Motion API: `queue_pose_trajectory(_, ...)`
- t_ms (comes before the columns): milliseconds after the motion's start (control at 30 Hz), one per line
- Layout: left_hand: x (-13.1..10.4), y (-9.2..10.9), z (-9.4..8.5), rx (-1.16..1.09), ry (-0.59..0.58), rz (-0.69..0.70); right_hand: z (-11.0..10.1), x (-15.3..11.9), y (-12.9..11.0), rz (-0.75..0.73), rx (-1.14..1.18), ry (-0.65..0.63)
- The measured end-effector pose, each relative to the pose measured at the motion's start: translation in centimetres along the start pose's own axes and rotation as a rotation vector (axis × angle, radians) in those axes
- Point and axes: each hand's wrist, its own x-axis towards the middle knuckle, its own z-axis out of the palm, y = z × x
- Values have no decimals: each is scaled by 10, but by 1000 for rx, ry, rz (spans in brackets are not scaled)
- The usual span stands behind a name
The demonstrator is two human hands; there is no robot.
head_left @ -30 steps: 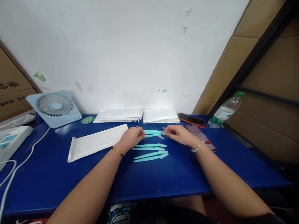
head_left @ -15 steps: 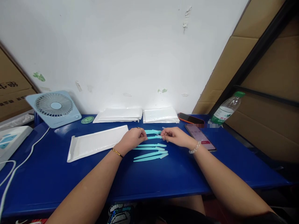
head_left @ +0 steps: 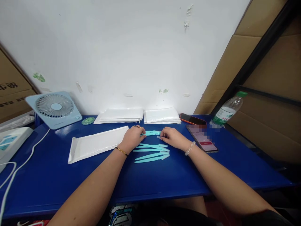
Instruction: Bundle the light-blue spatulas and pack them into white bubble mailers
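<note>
Several slim turquoise tools [head_left: 150, 159] with pale, clear-capped tips lie in a loose row on the blue table. Behind them is a bunch of similar turquoise tools [head_left: 152, 133], lying between my two hands. My left hand [head_left: 134, 137] has its fingers closed at the left end of that bunch. At its right end my right hand [head_left: 170, 137] is pinched, with a small clear piece [head_left: 159, 137] showing by the fingertips. A white padded envelope [head_left: 97, 144] lies left of my left hand, partly behind it.
Two stacks of white envelopes [head_left: 119, 115] [head_left: 161, 115] stand against the wall. A blue fan [head_left: 56, 108] and a green disc [head_left: 88, 121] are at the left. Two phones [head_left: 192, 119] [head_left: 202, 138] and a bottle [head_left: 228, 110] are at the right.
Both hands have moved slightly back to the bunch. The tool that was between them now lies crossed over the row in front. My left hand has shifted a little left.
</note>
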Motion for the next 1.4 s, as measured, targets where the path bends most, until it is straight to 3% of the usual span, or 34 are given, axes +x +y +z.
queue_pose_trajectory(333, -3, -11, -6, -190, -57, -46, -15, -9, -8, 53, 37, -185)
queue_pose_trajectory(700, -6, -20, -15, -270, -108, -54, -17, -11, -1, 110, 183, -268)
queue_pose_trajectory(833, -7, -20, -16, -283, -131, -66, -19, -12, 3, 79, 173, -240)
queue_pose_trajectory(1033, -7, -17, -18, -285, -144, -74, -18, -10, 9, 134, 267, -22)
queue_pose_trajectory(1400, -8, -12, -15, -368, -185, -54, -9, -6, -2, 82, 314, -27)
